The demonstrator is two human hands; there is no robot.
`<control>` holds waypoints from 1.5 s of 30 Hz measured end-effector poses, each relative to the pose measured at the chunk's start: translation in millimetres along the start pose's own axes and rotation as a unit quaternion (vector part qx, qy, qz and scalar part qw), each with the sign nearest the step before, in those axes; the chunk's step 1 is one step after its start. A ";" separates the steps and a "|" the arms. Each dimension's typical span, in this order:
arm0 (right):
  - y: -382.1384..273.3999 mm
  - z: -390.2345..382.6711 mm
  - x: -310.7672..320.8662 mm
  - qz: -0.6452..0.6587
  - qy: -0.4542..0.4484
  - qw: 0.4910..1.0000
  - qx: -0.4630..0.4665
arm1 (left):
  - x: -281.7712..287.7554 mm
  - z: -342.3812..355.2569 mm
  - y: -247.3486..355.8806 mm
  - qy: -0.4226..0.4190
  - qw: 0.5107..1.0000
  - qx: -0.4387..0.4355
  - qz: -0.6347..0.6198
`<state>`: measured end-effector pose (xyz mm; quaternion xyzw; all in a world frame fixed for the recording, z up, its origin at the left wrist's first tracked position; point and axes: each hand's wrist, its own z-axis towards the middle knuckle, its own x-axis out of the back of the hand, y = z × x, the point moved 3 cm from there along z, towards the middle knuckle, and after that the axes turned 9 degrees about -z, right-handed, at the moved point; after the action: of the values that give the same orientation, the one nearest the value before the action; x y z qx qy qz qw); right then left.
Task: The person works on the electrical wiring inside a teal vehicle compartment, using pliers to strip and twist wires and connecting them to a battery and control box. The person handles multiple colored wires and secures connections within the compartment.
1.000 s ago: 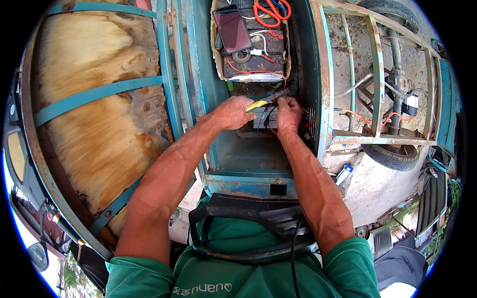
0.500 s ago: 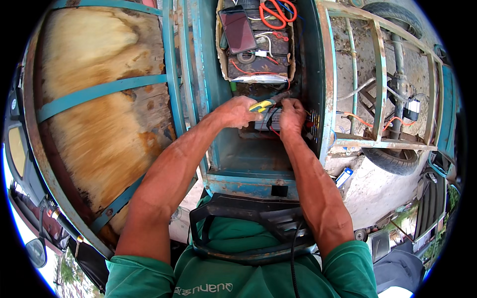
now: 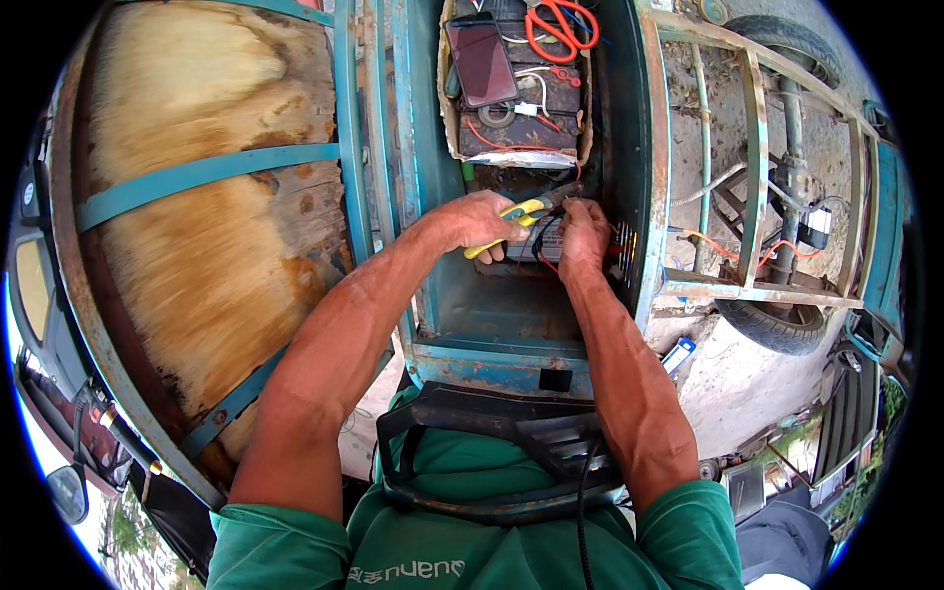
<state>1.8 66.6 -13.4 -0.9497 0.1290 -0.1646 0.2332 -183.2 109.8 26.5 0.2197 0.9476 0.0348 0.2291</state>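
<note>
In the carton (image 3: 531,158), a phone (image 3: 481,63) lies left, scissors (image 3: 573,41) right; pliers (image 3: 531,207) are before its near edge.

Green T-shirt (image 3: 482,549): white lettering (image 3: 408,570) across chest, Latin letters plus Chinese-style characters, upside down in view. Silver-grey box (image 3: 553,240): rows of small dark print, partly covered, too fine to read. Blue-and-white carton (image 3: 678,355) on ground: any print too small. Round pale emblem (image 3: 28,194) on vehicle at left edge: illegible.

Cardboard box (image 3: 519,159) is running past the top edge, left hand (image 3: 476,222) below it is partly covering pliers (image 3: 531,206), right hand (image 3: 584,234) below it is hiding whatever lies within.
</note>
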 end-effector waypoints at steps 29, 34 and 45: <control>3.1 7.9 1.6 -0.051 0.026 0.998 0.005 | 0.5 -0.8 2.9 0.052 0.987 -0.077 0.128; 5.6 8.4 2.8 -0.044 0.012 0.999 0.002 | 0.3 -5.1 5.5 0.033 0.995 -0.035 0.092; -4.8 -0.8 -1.4 -0.006 0.001 1.000 0.000 | -0.9 -5.5 4.5 0.005 1.000 -0.015 0.004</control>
<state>1.0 70.8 -10.8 -0.9503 0.1239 -0.1672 0.2318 -183.1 113.7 32.5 0.2198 0.9472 0.0508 0.2279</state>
